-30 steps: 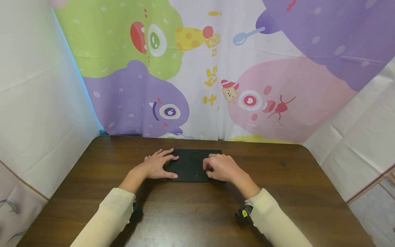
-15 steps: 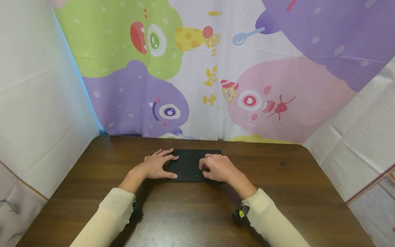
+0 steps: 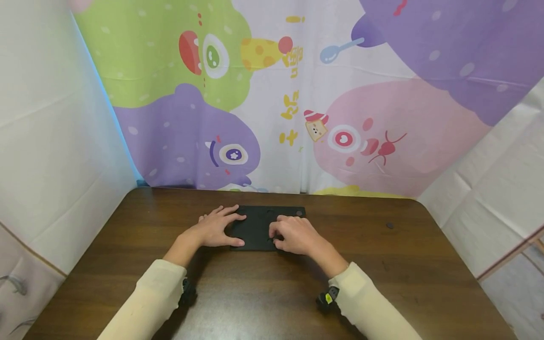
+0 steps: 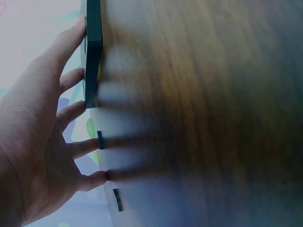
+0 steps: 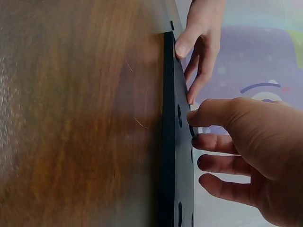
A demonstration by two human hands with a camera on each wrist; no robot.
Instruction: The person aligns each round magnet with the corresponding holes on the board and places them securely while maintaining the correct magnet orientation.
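A flat black board [image 3: 255, 229] with round recesses lies near the table's far side. My left hand [image 3: 214, 227] rests spread over its left end; in the left wrist view its thumb and some fingertips touch the board [image 4: 94, 42]. Over the board's right half, my right hand [image 3: 295, 234] has curled fingers. The right wrist view shows that hand pinching a small dark disc [image 5: 193, 130] between thumb and forefinger, close above the board's face. At the board's far right corner a greyish round spot [image 3: 299, 213] shows; whether it is a disc or a recess I cannot tell.
Right of the board a small dark piece [image 3: 389, 225] lies on the brown wooden table [image 3: 263, 293]. Small dark pieces [image 4: 118, 200] show near the left fingers in the left wrist view. A cartoon-printed curtain [image 3: 276, 160] hangs behind the table.
My right hand has shifted left and slightly nearer over the board, uncovering the far right corner with its round spot. The left hand and board have stayed put.
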